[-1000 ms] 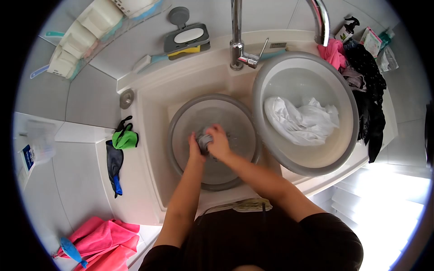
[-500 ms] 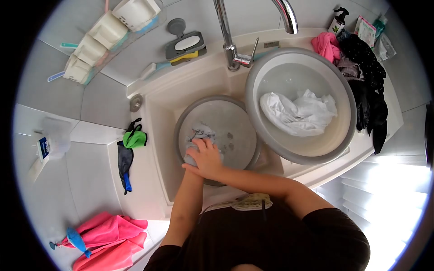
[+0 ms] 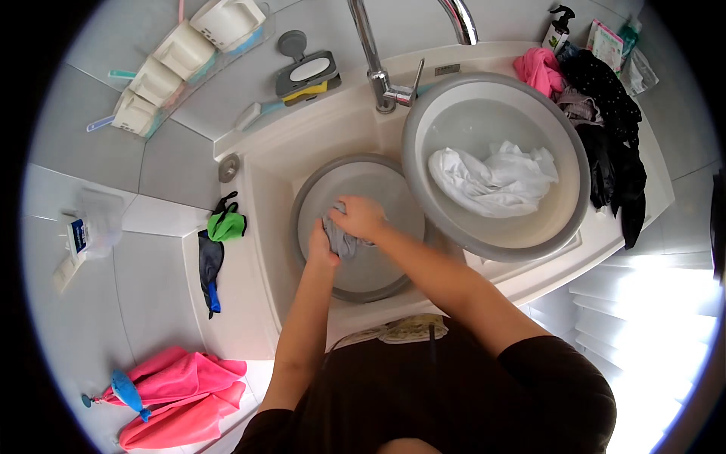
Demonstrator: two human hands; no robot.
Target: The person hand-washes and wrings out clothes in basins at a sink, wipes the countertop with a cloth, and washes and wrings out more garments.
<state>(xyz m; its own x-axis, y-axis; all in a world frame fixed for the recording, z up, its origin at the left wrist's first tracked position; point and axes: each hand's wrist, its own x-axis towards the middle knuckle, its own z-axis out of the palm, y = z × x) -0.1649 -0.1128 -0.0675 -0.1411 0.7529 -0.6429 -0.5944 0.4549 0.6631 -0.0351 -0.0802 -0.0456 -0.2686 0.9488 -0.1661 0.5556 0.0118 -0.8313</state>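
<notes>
Grey tiled walls [image 3: 76,147]: large matte panels with thin joints, with a bright white glare [image 3: 650,333] at lower right.
Cream tabletop [image 3: 238,321]: a smooth, pale surround, with a recessed cream sink [image 3: 280,261] set into it.
Crumpled grey cloth [image 3: 342,242]: bunched between the two hands, over the inside of a round, grey-rimmed basin [image 3: 382,180]; whether it touches the basin floor cannot be told.
Left hand [image 3: 321,246]: closed on the cloth's left side.
Right hand [image 3: 361,216]: fingers curled over the cloth's upper part, gripping it.
Larger grey-rimmed basin [image 3: 417,200]: to the right, resting partly over the sink edge, with a wet-looking heap of white fabric [image 3: 495,181] inside.
Chrome tap [image 3: 364,41]: rising behind the two basins.
Left ledge: a green-and-black cloth piece [image 3: 227,225] just above a dark grey and blue one [image 3: 211,265].
Right end: a pink cloth bundle [image 3: 539,70] and black dotted fabric [image 3: 603,87], piled near a dark-topped spray bottle [image 3: 557,27].
Back wall: a grey soap holder [image 3: 308,76] with a white oval bar; further left, a row of white plastic cups [image 3: 157,82].
Lower left: bright pink towels [image 3: 189,374] hanging beside a blue fish-shaped item [image 3: 126,391].
</notes>
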